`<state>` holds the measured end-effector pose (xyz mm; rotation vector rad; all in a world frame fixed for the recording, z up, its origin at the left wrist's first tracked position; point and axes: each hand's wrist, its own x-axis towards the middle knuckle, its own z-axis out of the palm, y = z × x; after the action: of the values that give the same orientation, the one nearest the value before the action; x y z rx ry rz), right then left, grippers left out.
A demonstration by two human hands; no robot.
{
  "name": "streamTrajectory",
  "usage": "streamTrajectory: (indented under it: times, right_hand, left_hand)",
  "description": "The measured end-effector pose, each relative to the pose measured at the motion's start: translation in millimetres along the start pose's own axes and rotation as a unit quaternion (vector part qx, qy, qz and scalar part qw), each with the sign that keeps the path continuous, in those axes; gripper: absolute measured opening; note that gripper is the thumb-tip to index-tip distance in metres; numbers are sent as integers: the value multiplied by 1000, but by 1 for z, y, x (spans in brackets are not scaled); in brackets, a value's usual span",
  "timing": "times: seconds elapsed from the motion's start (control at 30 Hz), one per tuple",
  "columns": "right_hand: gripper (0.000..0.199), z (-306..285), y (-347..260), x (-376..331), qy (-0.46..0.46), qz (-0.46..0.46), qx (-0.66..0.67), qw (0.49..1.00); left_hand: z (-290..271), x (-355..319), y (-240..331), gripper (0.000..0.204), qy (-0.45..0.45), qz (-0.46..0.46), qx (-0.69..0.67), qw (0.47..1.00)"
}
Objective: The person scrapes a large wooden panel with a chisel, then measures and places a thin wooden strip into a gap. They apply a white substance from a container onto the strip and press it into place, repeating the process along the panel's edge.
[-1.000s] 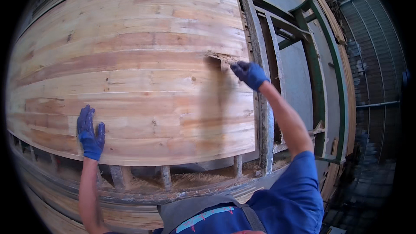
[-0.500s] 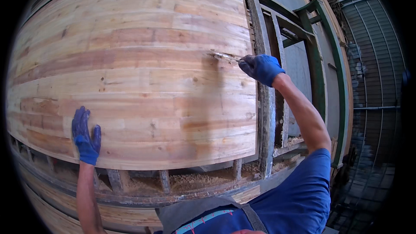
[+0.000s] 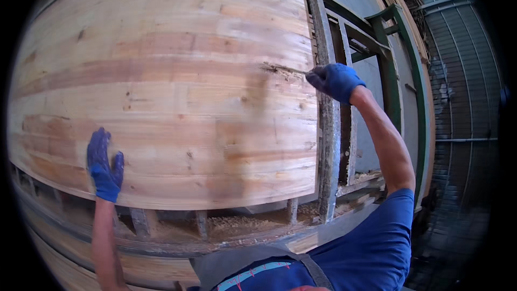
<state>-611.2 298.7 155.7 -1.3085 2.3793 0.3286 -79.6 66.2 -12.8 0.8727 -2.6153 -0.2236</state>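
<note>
A wide panel of pale and reddish wood strips (image 3: 161,129) lies before me on a metal frame. My left hand (image 3: 104,167), in a blue and purple glove, rests flat near the panel's front left, fingers stretched out and thumb apart. My right hand (image 3: 336,82), in a blue glove, is closed at the panel's right edge, with its knuckles partly beyond it. A rough, dark split (image 3: 285,70) runs along one strip towards the right fingertips. Whatever the fingers pinch is thin and blurred, and I cannot make out its kind.
A worn metal rail (image 3: 327,156) runs along the panel's right side. Past it stand a green metal frame (image 3: 414,75) and a wire grid (image 3: 466,64). Sawdust (image 3: 237,223) covers the ledge under the front edge, above stacked boards (image 3: 156,269).
My right hand has drawn slightly to the right, away from the split. The pale, thin piece that lay over the split is no longer plain there. My left hand stays on the panel.
</note>
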Motion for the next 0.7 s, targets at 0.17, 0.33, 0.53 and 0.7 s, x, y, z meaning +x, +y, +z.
streamTrajectory:
  times: [0.17, 0.33, 0.53, 0.7]
  right_hand:
    - [39, 41, 5, 19, 44, -39, -103, 993]
    - [36, 111, 6, 14, 179, -53, -117, 975]
    - [49, 26, -20, -7, 11, 32, 74, 997]
    - [46, 40, -13, 6, 42, -2, -3, 999]
  left_hand:
    - [-4, 6, 2, 50, 0, 1, -10, 1000]
    - [-3, 8, 5, 51, 10, 5, -29, 1000]
    - [-2, 4, 0, 51, 20, 3, -30, 999]
    - [-4, 6, 1, 52, 15, 7, -22, 1000]
